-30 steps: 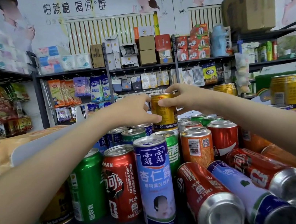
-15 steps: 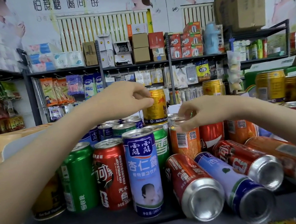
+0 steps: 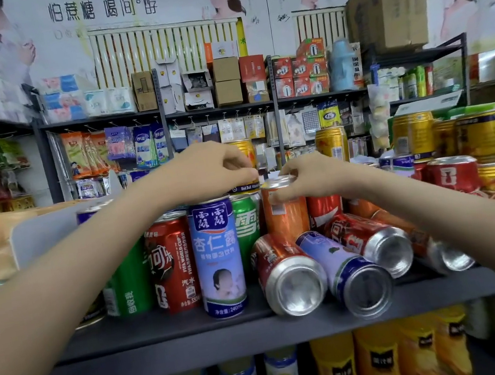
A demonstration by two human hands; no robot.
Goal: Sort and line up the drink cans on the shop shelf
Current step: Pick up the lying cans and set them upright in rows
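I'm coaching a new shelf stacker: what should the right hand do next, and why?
Probably lift the orange can straight up: the right hand grips its top, the green can stands close beside it, and a toppled red can lies in front.

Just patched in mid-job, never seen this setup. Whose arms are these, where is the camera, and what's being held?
No machine here: these are a person's two bare arms, filmed by one wide-angle camera worn on their head, looking forward and down. The left hand grips a gold can further back. The right hand pinches the top of an upright orange can. On the dark shelf more cans stand upright, like the tall blue can, while several lie on their sides at the front, like the red can nearest the edge.
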